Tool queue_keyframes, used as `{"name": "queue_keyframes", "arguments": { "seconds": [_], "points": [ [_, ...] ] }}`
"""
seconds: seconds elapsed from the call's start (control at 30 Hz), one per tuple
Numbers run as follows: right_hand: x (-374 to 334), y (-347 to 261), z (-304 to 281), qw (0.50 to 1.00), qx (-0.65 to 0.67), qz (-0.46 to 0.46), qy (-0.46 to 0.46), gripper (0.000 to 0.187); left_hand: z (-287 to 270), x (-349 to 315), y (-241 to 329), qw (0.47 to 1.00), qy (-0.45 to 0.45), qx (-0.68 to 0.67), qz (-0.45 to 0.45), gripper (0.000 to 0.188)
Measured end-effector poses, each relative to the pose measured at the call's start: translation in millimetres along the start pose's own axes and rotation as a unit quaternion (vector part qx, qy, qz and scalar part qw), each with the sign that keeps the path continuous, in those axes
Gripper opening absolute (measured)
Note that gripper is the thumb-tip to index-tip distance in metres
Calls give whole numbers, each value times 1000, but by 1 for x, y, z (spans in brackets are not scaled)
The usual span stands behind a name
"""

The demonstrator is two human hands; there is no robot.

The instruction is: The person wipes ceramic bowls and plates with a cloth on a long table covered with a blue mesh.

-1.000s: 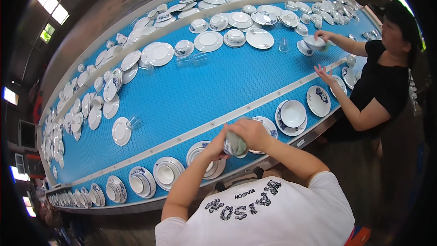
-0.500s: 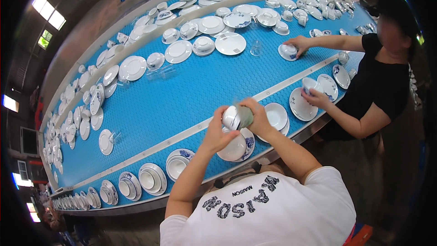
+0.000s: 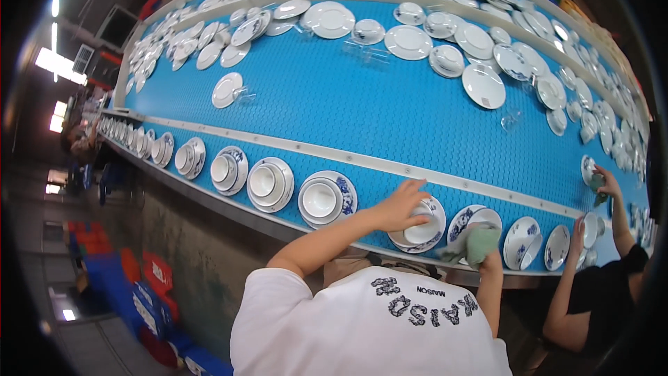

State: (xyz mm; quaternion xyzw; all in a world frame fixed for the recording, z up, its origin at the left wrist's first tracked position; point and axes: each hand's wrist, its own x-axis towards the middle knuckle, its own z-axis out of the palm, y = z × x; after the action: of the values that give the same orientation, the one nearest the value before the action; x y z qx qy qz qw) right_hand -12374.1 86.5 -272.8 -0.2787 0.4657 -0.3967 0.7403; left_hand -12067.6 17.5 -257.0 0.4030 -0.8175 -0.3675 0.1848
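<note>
My left hand (image 3: pixel 405 207) is open, fingers spread, above a setting of white bowls (image 3: pixel 426 228) nested on a white plate with a blue rim. Whether its thumb touches the bowls I cannot tell. My right hand (image 3: pixel 491 260) is closed round a pale green cloth (image 3: pixel 481 244), which hides most of its fingers. The cloth hangs over the near edge of a white bowl (image 3: pixel 485 214) that rests on a blue-patterned plate (image 3: pixel 460 220). Left of my arm stands another stack, with a small white bowl (image 3: pixel 320 200) on top.
A pale rail (image 3: pixel 376 164) separates the front row of stacked settings from the wide blue conveyor belt (image 3: pixel 299 108). Plates, bowls and clear glasses crowd its far side. At the right, a co-worker's hand (image 3: pixel 609 182) holds a cloth by a plate. Crates (image 3: pixel 149 306) stand on the floor at left.
The view has swung left. My hands have separated, and the small bowl they held together is out of them. The cloth stays in my right hand; my left has let go and opened.
</note>
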Motion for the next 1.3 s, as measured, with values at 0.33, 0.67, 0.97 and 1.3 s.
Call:
{"name": "queue_keyframes", "arguments": {
  "seconds": [0.33, 0.67, 0.97, 1.3],
  "points": [
    [9, -81, 33, 979, 72, -77, 173, 54, -242, -121, -288, 780, 327, 184, -501, 105],
    [19, -66, 52, 924, 354, -106, 98, 53, -346, -84, -470, 820, 409, 200, -348, 76],
    [18, -76, 6, 939, 307, -151, 38, 47, -119, 135, -85, 992, 3, 123, 5, 63],
    [-24, -115, -119, 931, 320, -164, 60, 46, 153, 190, 112, 979, -168, 22, 110, 81]
  ]
}}
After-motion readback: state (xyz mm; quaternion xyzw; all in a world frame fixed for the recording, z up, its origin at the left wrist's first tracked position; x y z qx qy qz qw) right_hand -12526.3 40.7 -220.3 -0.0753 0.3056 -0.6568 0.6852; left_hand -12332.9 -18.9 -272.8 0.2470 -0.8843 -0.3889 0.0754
